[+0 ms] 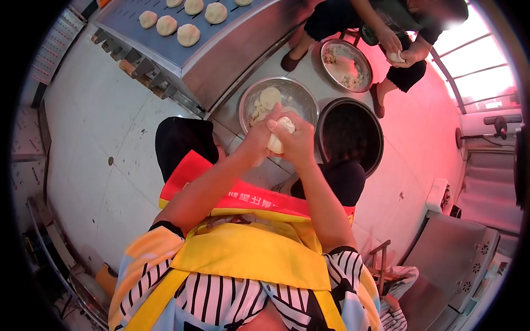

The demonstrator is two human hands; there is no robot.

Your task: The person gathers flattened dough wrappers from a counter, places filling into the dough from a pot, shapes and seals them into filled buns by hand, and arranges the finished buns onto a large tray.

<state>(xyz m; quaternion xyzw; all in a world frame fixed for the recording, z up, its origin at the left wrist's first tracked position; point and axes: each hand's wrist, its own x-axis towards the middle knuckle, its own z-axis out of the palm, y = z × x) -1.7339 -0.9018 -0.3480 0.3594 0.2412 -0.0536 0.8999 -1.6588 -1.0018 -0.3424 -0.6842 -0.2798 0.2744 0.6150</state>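
In the head view, a pale dough bun (275, 145) with a pleated top is cupped between my two hands. My left hand (258, 138) wraps it from the left, and my right hand (301, 144) closes round it from the right. Thumbs and fingers press together near the gathered top, and parts of the bun are hidden by them. Just beyond my hands sits a steel bowl (309, 99) on the floor. Inside it lie a flat round of dough (270, 97) and smaller pale pieces.
A dark round tub (379, 138) stands right of the bowl. Another steel bowl (369, 83) holds dough and chunks by a seated co-worker, whose hands (398, 53) hold dough. At upper left, several buns (189, 35) rest on a metal griddle-like surface (132, 34).
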